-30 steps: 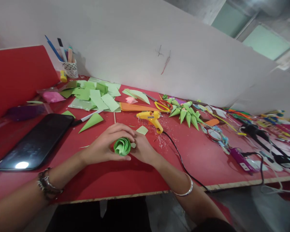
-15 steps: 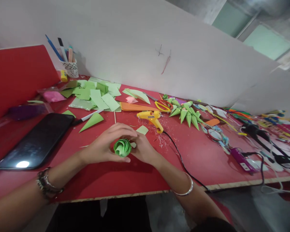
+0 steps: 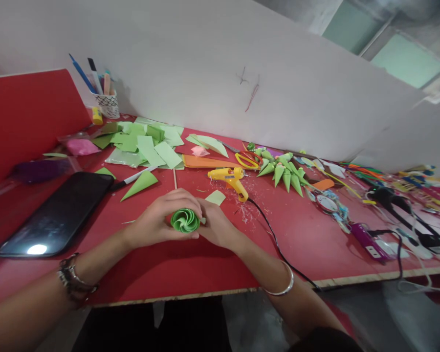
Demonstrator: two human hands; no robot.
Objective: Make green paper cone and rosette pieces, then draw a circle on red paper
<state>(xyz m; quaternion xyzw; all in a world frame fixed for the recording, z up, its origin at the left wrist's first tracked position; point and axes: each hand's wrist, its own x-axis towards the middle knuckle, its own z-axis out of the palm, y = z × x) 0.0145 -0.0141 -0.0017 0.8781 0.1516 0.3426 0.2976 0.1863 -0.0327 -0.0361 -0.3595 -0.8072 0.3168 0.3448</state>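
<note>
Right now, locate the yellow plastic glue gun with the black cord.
In the head view, the glue gun lies slightly right of centre on the red tabletop, beyond the bare right hand, with the red-and-yellow-handled scissors just behind its right end.

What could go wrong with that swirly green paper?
If the left hand squeezes too hard, the green paper swirl might crumple; too loose, and it could unroll. The yellow glue gun lies just beyond the right hand, so if it's hot, it might burn. The right arm could also snag its black cord.
</note>
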